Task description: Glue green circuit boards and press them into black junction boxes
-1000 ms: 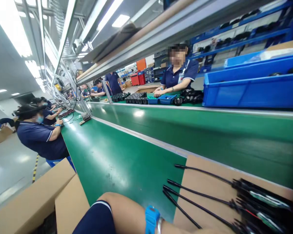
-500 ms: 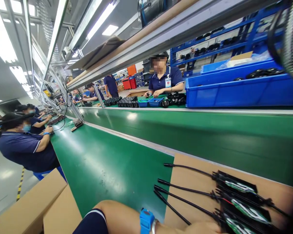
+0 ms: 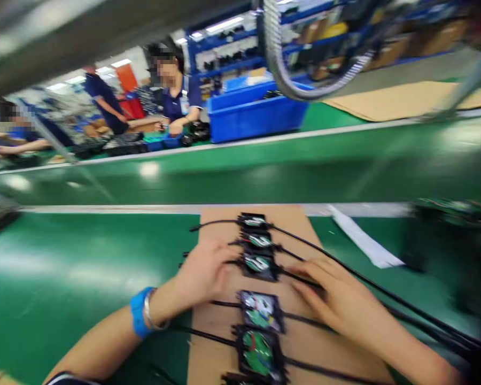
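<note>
A green workbench (image 3: 64, 267) runs across the whole view, with a green conveyor belt (image 3: 264, 171) behind it and a pale metal strip between them. On the bench lies a brown cardboard sheet (image 3: 216, 326), its long sides reaching from the metal strip toward the person. Down the middle of the sheet sits a column of small black open junction boxes (image 3: 260, 310), each showing a green and white circuit board inside, with thin black cables (image 3: 385, 294) running out left and right past the cardboard's edges. The left hand (image 3: 202, 272), a blue wrist strap (image 3: 138, 320) on its wrist, lies palm down with fingers loosely spread, touching the cable just left of the third box. The right hand (image 3: 336, 299) rests flat and open on the cables just right of that box. Bare green bench lies wide to the left; to the right a white paper strip (image 3: 364, 240) lies near the cardboard. Across the belt stands a blue bin (image 3: 256, 115).
</note>
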Demonstrator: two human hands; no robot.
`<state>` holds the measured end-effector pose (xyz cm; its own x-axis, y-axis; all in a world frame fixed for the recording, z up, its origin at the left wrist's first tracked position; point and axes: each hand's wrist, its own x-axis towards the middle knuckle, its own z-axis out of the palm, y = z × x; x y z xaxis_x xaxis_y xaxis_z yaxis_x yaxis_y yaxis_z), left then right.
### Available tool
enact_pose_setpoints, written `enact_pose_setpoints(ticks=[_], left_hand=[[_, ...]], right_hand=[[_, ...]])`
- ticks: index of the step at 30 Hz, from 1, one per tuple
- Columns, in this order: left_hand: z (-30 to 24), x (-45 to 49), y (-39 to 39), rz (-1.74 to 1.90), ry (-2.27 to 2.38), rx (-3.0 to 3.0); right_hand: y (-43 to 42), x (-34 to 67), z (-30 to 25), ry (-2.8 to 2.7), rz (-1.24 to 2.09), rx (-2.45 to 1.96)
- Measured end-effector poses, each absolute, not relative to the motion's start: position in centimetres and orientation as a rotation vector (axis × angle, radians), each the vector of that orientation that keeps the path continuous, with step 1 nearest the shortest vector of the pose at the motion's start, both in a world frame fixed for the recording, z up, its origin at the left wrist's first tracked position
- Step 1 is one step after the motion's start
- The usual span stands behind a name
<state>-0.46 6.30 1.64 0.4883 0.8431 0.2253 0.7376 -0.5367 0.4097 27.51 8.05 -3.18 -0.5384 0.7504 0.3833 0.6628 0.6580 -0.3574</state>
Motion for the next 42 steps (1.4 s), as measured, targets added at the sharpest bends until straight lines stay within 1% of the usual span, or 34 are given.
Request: enact_pose_setpoints(ticks=[3, 8, 11, 15, 17, 23, 31, 37, 42], left_hand=[[0.3, -1.1, 9.1, 0.435, 1.337, 2.404], [-1.5, -0.4, 9.6, 0.409, 1.324, 2.402], [-1.0, -0.3, 9.0, 0.442, 1.341, 2.389], [-0.3, -0.1, 8.5, 0.531, 1.281, 2.394], [-0.3, 0.3, 8.5, 0.520, 1.273, 2.415], [-0.1, 1.6, 9.0, 0.277, 1.323, 2.468], [-0.1, 1.5, 9.1, 0.177, 1.341, 2.481], [-0.6, 1.3, 9.6, 0.229, 1.323, 2.408], [-0.5, 0.9, 10.0, 0.281, 1.275, 2.321]], right_hand=[[7.9, 27.8, -4.2, -2.356, 0.336, -1.205], [8.2, 26.6, -4.4, -2.347, 0.210, -1.172], [7.6, 26.5, -3.1, -2.336, 0.144, -1.150], [6.3, 26.2, -0.4, -2.418, 0.159, -1.215], [6.0, 25.6, 0.7, -2.490, 0.171, -1.265], [6.6, 23.9, 1.4, -2.626, 0.310, -1.374], [7.7, 23.5, 2.2, -2.719, 0.455, -1.482], [8.2, 22.7, 2.1, -2.710, 0.448, -1.446], [8.5, 21.8, 1.9, -2.777, 0.338, -1.385]])
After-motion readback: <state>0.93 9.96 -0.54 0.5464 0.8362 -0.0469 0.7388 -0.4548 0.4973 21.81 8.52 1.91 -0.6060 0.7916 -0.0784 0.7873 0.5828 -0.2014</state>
